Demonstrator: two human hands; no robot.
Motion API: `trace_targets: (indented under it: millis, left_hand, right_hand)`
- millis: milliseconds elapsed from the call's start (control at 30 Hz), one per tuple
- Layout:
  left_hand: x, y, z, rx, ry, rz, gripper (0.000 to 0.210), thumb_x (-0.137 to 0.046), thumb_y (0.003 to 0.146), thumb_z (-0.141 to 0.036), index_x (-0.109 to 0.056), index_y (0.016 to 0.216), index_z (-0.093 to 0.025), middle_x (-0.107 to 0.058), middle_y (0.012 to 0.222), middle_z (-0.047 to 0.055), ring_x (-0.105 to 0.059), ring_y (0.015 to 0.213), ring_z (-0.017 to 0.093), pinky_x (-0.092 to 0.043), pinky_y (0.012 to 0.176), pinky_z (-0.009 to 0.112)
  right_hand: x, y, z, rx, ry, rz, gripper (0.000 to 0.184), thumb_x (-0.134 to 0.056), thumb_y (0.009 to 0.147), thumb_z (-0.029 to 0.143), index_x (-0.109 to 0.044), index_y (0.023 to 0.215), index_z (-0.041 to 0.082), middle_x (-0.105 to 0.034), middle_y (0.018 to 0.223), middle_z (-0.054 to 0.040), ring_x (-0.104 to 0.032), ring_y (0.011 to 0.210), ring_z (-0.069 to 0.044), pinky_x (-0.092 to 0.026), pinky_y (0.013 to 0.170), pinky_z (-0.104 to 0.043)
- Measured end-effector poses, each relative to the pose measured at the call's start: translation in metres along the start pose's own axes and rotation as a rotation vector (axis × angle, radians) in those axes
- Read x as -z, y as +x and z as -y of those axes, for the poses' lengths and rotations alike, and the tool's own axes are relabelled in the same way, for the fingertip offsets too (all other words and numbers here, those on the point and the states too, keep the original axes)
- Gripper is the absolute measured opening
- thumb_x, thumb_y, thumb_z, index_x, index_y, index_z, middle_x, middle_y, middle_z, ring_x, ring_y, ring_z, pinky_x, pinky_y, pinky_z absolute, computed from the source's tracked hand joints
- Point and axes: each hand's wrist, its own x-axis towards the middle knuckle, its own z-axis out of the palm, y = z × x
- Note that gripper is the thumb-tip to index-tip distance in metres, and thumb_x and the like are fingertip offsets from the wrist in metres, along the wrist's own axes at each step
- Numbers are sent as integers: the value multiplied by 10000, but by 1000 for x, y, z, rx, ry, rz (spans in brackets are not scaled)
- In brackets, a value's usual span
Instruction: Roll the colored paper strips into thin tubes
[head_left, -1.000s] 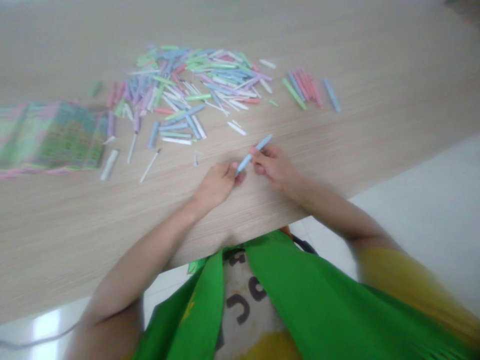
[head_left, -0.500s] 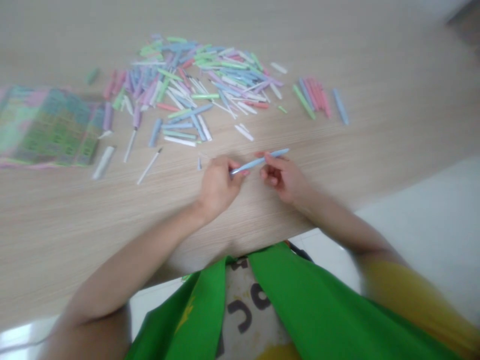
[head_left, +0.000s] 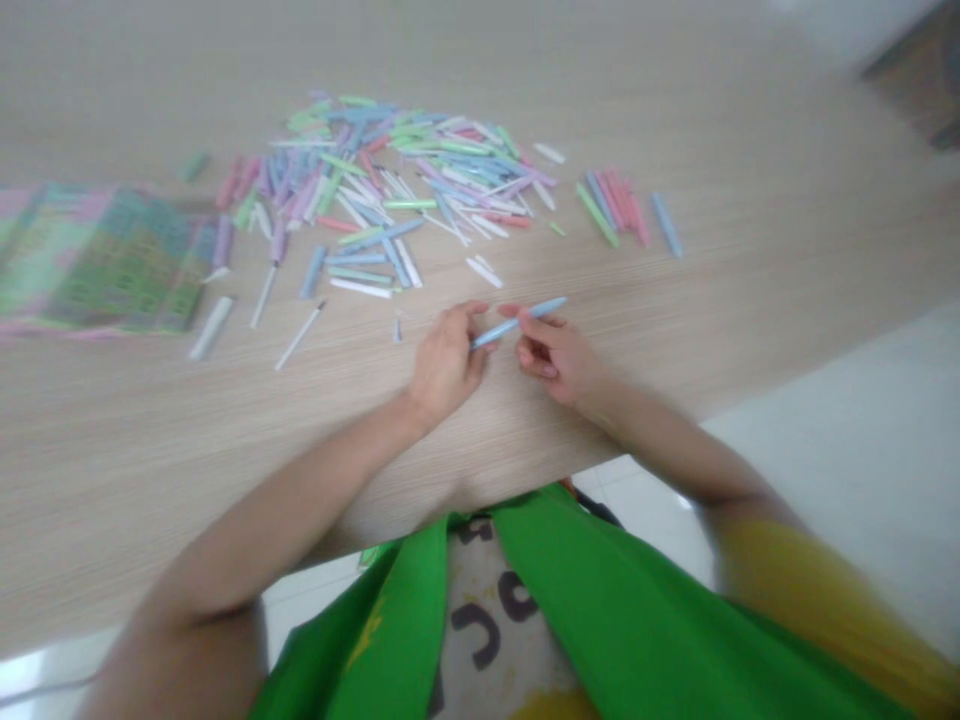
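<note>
A light blue pen (head_left: pixel 547 306) is held slantwise between my two hands above the near part of the table, its right end higher in view. My left hand (head_left: pixel 446 362) is closed around the pen's left end, partly hiding it. My right hand (head_left: pixel 559 352) pinches the pen near its middle between thumb and index finger, with the other fingers curled under. Just left of my left hand lies a tiny bluish piece (head_left: pixel 397 328). A white stick with a dark tip (head_left: pixel 300 335) rests farther left.
Beyond my hands spreads a heap of pastel pen parts and thin white refills (head_left: pixel 420 170). To its right lie a small row of pink, blue and green pieces (head_left: pixel 615 205) and a single blue piece (head_left: pixel 667 224). Colourful printed packets (head_left: pixel 120 260) lie at left on the wooden table (head_left: pixel 187 450).
Both hands have come slightly closer together, and the left fingers have shifted on the pen's end. The pen stays in both hands. The camera view has moved a little.
</note>
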Motion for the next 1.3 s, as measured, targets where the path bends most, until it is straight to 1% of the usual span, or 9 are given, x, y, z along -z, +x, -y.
trace_targets:
  millis: [100,267,467,600,733,833,1000,1100,1300]
  left_hand:
    - [4,-2,-1,41,-212,124,403,-517,972,-363,-547,1305,-138,-662,769,23,-583,680,150,-461,667,270]
    - [7,-2,-1,246,-513,146,568,-423,968,-627,-715,977,-140,-438,478,-37,-373,466,112,-261,471,248]
    - [16,6,-3,362,-885,517,558,-663,790,-687,-667,745,-132,-274,448,-81,-198,409,63,-138,424,248]
    - [18,9,-4,371,-889,447,488,-718,751,-643,-606,736,-168,-381,498,-56,-235,437,63,-151,443,245]
    - [23,10,-2,292,-623,384,435,-625,832,-601,-606,715,-182,-370,513,-53,-272,476,86,-193,485,261]
    - [29,8,0,190,-388,365,402,-573,885,-531,-590,682,-184,-368,518,-51,-305,510,98,-230,513,259]
    - [31,2,-5,83,-174,351,348,-521,920,-443,-644,745,-168,-437,546,-36,-380,561,113,-292,560,253]
    - [28,0,-10,118,-188,311,369,-502,923,-446,-692,809,-150,-437,547,-32,-377,557,116,-286,552,255]
    - [23,2,-11,313,-536,352,300,-471,803,-337,-689,831,-132,-440,517,-26,-349,492,107,-276,506,266]
  right_hand:
    - [-2,1,-6,-40,-53,72,299,-688,872,436,-708,972,155,-526,437,62,-222,347,-33,-89,363,-213]
    - [-5,1,-12,-31,-78,140,293,-742,811,433,-713,937,170,-553,478,55,-271,377,-38,-102,375,-216]
    - [-7,-4,-13,-1,-88,215,346,-751,804,449,-712,1036,195,-506,477,74,-348,452,-59,-154,420,-207]
    - [-7,-7,-8,-56,-131,215,333,-782,787,424,-683,1022,209,-579,556,60,-335,444,-50,-157,414,-212]
    - [-2,-9,6,40,-67,77,308,-805,776,379,-629,967,214,-628,693,46,-329,426,-28,-166,402,-227]
    - [0,-10,8,137,-54,-21,260,-754,830,397,-575,876,214,-583,675,56,-363,424,-30,-194,409,-229]
    - [-3,-10,-4,211,-111,-93,299,-817,770,373,-564,785,215,-438,574,95,-348,426,-34,-228,425,-232]
    - [-3,-10,-5,242,-64,-85,312,-841,741,403,-599,780,210,-467,606,78,-344,443,-32,-219,418,-237]
    - [-4,-12,-5,215,-74,-46,269,-748,834,478,-685,895,224,-588,685,35,-354,470,-42,-227,407,-249]
